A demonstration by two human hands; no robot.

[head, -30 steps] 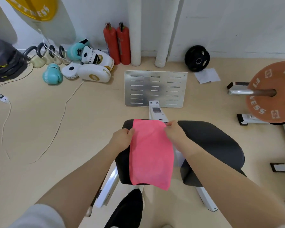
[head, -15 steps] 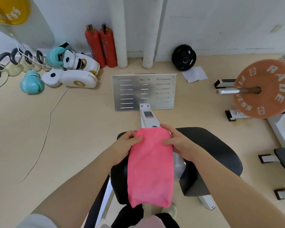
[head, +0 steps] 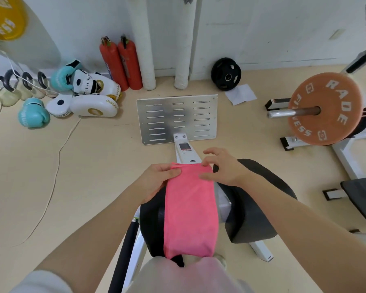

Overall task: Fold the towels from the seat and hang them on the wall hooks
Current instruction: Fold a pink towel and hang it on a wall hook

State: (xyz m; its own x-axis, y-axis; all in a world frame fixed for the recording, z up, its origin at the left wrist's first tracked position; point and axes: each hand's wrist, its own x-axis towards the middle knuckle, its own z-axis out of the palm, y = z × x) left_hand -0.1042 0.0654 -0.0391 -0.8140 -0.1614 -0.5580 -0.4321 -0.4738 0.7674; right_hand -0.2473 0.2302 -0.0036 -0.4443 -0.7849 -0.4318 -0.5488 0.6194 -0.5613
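Pink towel hangs folded over the seat's front edge. Left hand pinches its top corner, right hand w/ fingers loosely spread on it. Looks light & floppy, so prob grab both top corners.

Plain pink towel, black seat, apparently cream floor.

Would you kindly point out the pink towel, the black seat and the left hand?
pink towel (head: 190, 212), head view, middle of the cloth.
black seat (head: 260, 208), head view, right pad.
left hand (head: 156, 180), head view, back of the hand.
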